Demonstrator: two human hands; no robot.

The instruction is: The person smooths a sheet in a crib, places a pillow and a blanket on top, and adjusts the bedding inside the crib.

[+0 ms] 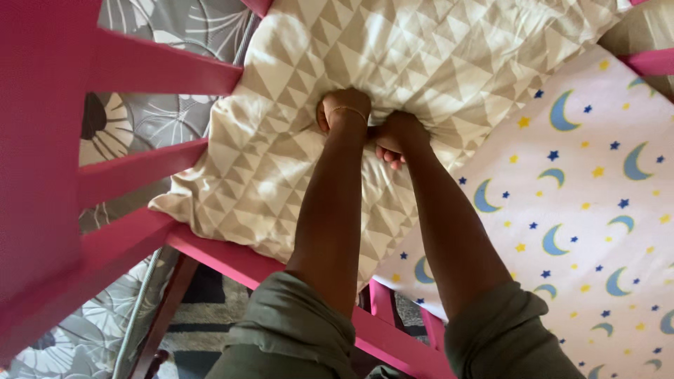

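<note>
Both my arms reach down over a pink crib rail (232, 260) onto a beige quilt with a triangle pattern (393, 49). My left hand (342, 104), with a thin bracelet at the wrist, presses into the quilt with its fingers curled into the fabric. My right hand (397, 137) sits right beside it, touching it, fingers bunched on a fold of the same quilt. The quilt lies over a white sheet printed with blue moons and stars (583, 203), which covers the crib mattress.
Pink crib slats (151, 67) cross the upper left. Behind them is grey fabric with a large white leaf print (175, 21). A striped rug (203, 316) shows on the floor under the rail. My olive-green sleeves fill the bottom edge.
</note>
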